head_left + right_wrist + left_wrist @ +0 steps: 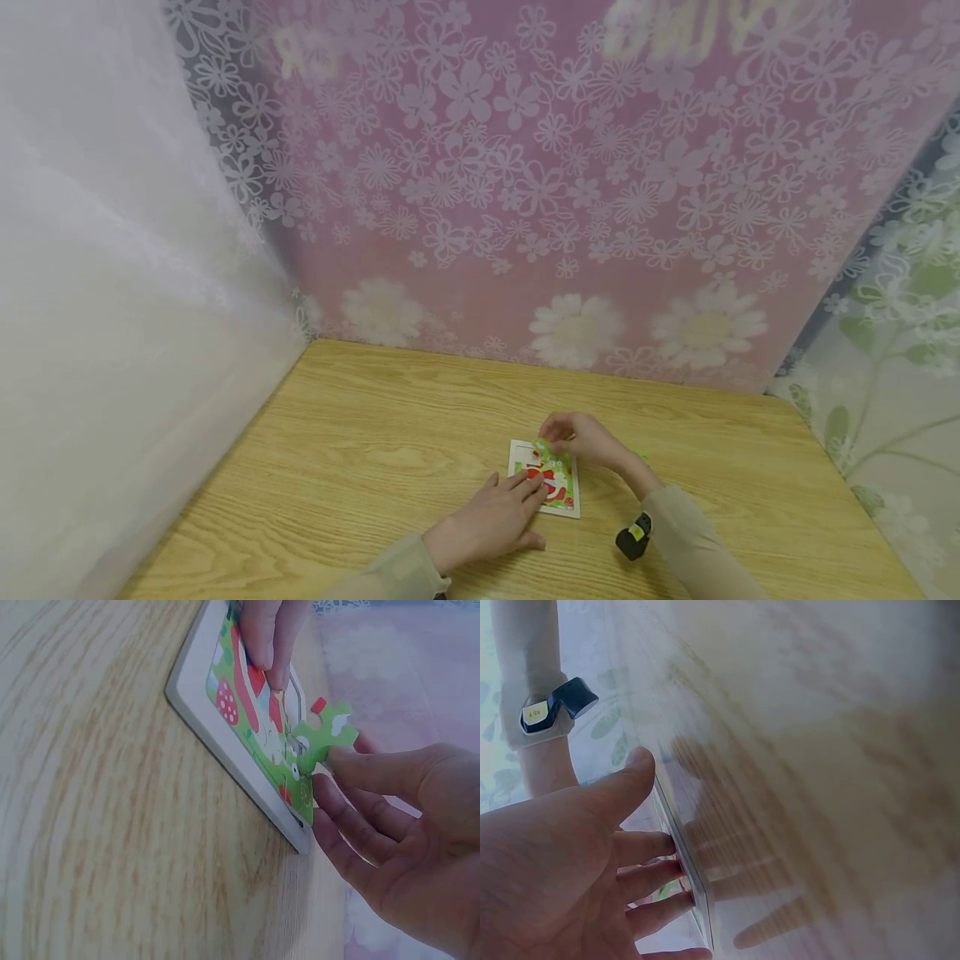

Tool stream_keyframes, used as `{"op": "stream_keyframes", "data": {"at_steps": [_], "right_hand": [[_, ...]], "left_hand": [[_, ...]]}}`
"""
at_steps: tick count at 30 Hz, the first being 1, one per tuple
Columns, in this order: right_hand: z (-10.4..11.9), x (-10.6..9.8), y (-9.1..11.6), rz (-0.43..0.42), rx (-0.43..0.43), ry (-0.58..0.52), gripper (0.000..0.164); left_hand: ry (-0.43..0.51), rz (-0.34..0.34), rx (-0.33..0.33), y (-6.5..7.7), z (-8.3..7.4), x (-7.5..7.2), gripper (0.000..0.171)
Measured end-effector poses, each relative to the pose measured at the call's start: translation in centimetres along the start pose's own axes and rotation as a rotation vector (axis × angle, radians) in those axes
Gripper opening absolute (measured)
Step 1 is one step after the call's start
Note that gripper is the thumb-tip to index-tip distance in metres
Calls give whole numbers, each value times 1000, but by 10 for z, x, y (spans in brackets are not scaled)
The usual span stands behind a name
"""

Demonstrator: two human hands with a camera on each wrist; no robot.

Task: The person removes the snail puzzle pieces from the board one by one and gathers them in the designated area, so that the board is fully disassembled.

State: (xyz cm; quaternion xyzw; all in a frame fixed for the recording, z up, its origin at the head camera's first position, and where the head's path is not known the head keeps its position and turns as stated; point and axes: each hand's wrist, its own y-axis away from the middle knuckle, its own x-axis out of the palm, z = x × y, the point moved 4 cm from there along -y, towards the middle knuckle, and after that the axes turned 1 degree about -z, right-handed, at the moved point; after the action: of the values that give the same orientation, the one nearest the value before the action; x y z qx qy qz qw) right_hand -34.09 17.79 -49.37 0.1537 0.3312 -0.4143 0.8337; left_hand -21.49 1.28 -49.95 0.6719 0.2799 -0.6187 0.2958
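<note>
A jigsaw puzzle in a white frame (232, 761) lies on the table, showing a green, red and white picture with a spotted mushroom (226, 703). My left hand (495, 517) rests its straight fingers on the lower left part of the picture; in the left wrist view its fingers (649, 883) reach over the frame's edge. At the far side, my right hand (427, 825) pinches a green puzzle piece (337, 731) with a white cloud and a red bit. This piece is tilted up at the picture's upper edge. The left fingers hide part of the picture.
The wooden table (360, 450) carries the puzzle near its front middle. Something small and green (643, 456) shows behind the right wrist, mostly hidden. Flowered pink cloth (487, 208) hangs at the back, with a white sheet (135, 250) on the left.
</note>
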Motion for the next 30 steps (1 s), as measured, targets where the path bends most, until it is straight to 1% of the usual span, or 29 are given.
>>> {"op": "stream_keyframes", "data": {"at_steps": [4, 10, 18, 21, 25, 30], "right_hand": [[-1, 0, -1, -17, 4, -28, 14], [2, -3, 0, -41, -2, -14, 14], [7, -9, 5, -89, 60, -10, 20], [6, -12, 6, -110, 80, -28, 21], [2, -14, 8, -115, 82, -45, 21], [-2, -17, 11, -114, 85, -21, 21]], "left_hand": [[-2, 2, 7, 0, 0, 0, 75], [-5, -2, 12, 0, 0, 0, 74], [-3, 3, 8, 0, -1, -1, 75], [6, 13, 2, 0, 0, -2, 76], [8, 17, -2, 1, 0, -1, 75], [-11, 10, 2, 0, 0, 1, 74]]}}
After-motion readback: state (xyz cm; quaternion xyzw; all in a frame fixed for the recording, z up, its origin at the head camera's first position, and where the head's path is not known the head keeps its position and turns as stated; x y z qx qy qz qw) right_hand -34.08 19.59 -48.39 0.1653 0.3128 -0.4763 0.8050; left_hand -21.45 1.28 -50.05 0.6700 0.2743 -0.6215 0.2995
